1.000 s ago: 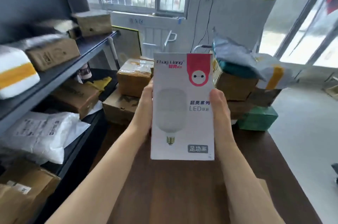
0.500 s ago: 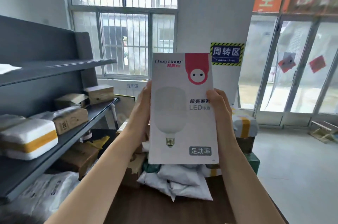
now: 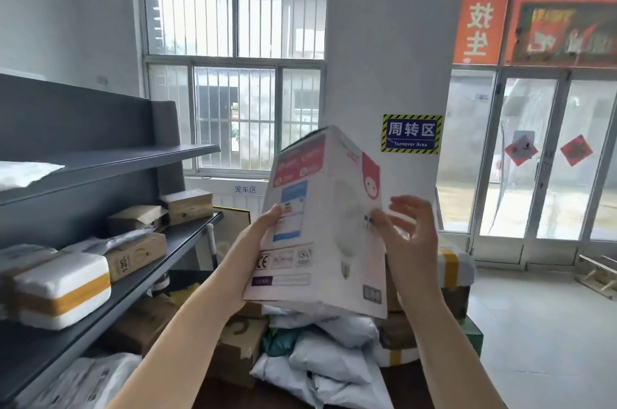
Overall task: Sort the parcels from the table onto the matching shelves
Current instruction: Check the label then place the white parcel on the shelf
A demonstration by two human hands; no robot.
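To our left stands the dark grey metal shelving (image 3: pixel 187 155), whose middle shelf carries brown cardboard boxes and a white foam parcel banded with yellow tape (image 3: pixel 63 295). Below our arms, white plastic mailer bags (image 3: pixel 334 365) lie heaped with cartons on the bench. We hold the tall white cardboard LED bulb box (image 3: pixel 320 228) up in the air in front of us, turned corner-on: one face bears a faint bulb picture and a pink tab, the other pink and blue panels and a CE mark. Our left hand (image 3: pixel 253 251) grips its left edge. Our right hand (image 3: pixel 410 235) has its fingers (image 3: pixel 405 205) spread wide, touching the right face.
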